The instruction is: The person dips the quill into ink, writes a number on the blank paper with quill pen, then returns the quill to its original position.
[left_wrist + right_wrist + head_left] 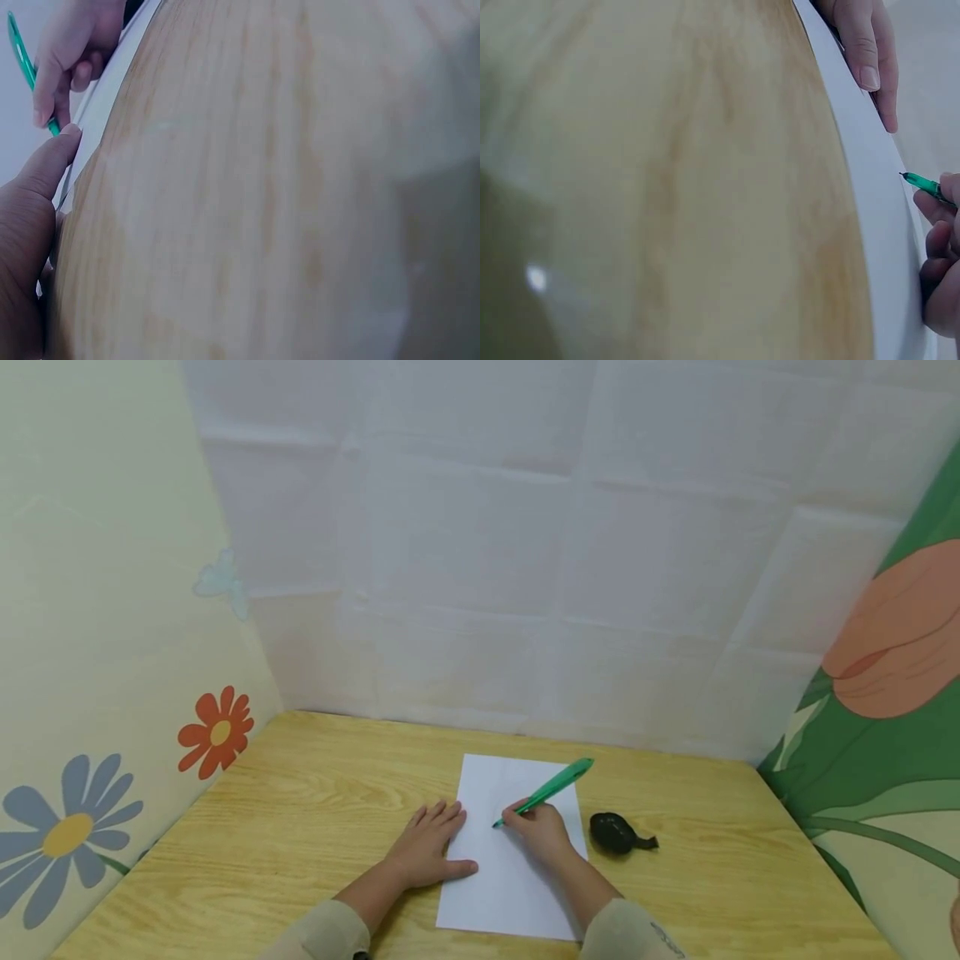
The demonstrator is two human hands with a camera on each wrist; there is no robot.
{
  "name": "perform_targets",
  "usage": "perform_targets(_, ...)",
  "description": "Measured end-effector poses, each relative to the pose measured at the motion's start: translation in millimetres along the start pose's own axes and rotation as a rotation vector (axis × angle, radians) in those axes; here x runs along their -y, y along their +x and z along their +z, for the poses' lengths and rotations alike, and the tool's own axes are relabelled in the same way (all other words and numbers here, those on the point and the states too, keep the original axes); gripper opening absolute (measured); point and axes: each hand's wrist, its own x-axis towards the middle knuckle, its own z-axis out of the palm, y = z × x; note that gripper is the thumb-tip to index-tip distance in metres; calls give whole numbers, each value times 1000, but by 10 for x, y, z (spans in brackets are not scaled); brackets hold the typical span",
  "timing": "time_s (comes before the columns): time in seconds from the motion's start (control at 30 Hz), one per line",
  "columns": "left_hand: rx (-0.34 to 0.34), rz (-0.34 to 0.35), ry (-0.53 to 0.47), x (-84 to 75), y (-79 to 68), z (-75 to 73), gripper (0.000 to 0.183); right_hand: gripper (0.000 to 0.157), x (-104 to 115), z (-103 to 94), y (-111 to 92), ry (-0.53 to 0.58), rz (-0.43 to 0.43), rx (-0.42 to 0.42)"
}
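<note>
A white sheet of paper (487,902) lies on the wooden table (315,785). My right hand (546,833) pinches a green pen (553,783), its dark tip down close over the middle of the sheet. In the right wrist view the pen (922,182) points its tip toward the paper (859,150). My left hand (431,847) rests flat with spread fingers at the sheet's left edge, its thumb lying on the paper. The left wrist view shows that thumb (49,165) near the fingers holding the pen (21,52).
To the right of the sheet lies a small black rounded object (613,833) with a short tail-like end, seemingly a deflated balloon. A white creased sheet (480,568) hangs behind the table. Flower-printed panels (90,652) flank both sides.
</note>
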Motion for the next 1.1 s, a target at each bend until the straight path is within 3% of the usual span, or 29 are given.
perform_targets(1.1, -11, 10, 2, 24, 15, 21, 91, 21, -9, -74, -129, -13, 23, 101)
